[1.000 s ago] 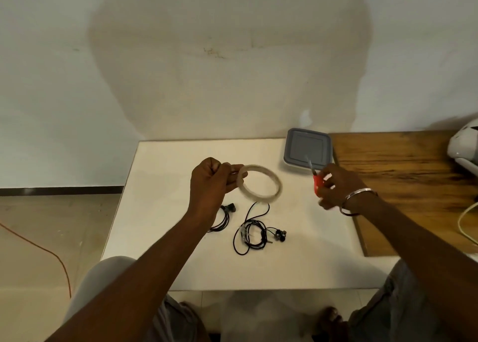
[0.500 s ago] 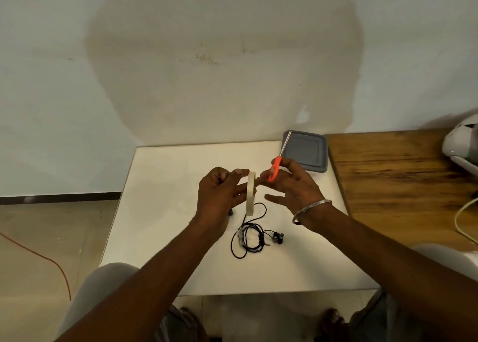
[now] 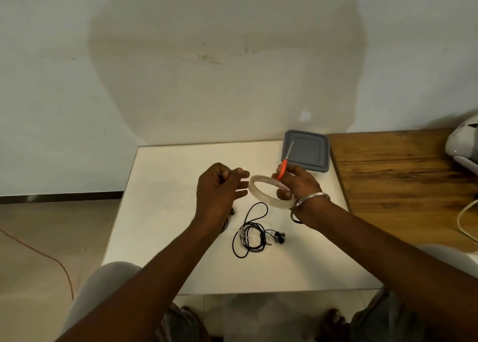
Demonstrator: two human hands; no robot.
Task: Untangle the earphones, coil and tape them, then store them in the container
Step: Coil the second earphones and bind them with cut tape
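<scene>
Taping step — my right hand [image 3: 297,183] grips tape [image 3: 269,203] and scissors [image 3: 284,167], my left hand [image 3: 217,194] loose-fingered just beside — next I should peel a strip for the earphones [image 3: 249,238].

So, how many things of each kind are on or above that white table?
Earphone bundles: 2 (one mostly hidden behind the left hand)
Tape roll: 1
Scissors: 1
Container: 1
Total: 5

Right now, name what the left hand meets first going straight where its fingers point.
The tape roll, gripped by the right hand, just beyond the left hand; depth is unclear, so probably.
</scene>
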